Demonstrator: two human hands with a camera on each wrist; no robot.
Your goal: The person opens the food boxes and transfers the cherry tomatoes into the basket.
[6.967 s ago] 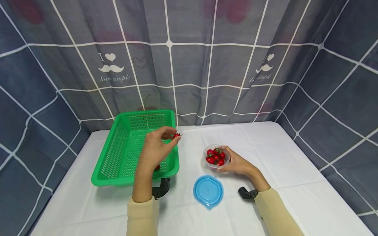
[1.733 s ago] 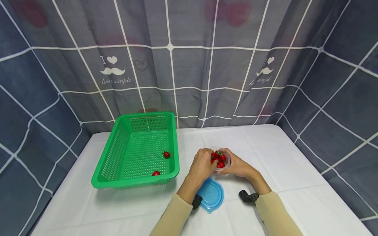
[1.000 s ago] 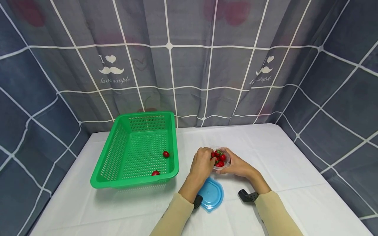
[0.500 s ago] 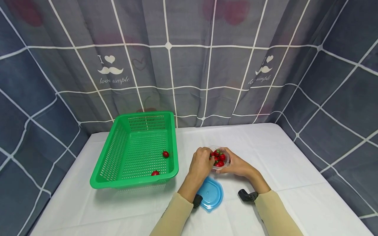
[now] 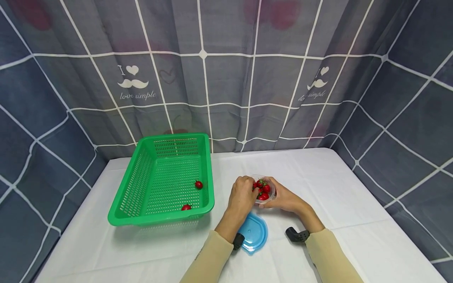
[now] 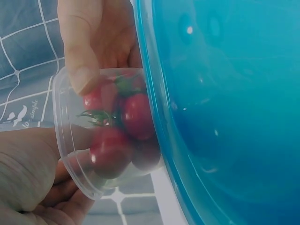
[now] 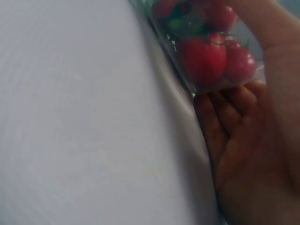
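Observation:
My right hand grips a small clear plastic cup from its right side, thumb at the near wall in the head view. Red cherry tomatoes with green stems fill much of the cup. From the left, my left hand reaches over the rim with bent fingers and pinches a cherry tomato inside; the fingertips are partly hidden. Under the left wrist lies a blue lid, which looms large in the left wrist view. In the right wrist view, fingers curl beneath the cup.
A green perforated basket stands on the left, with one cherry tomato near its right wall and another tomato at the front. White cloth covers the table. Grey checked curtains close off the back and sides.
Seven seconds ago my left hand held a cherry tomato above the basket; it has since moved right into the cup. Over the last 1.7 seconds both hands stay nearly still.

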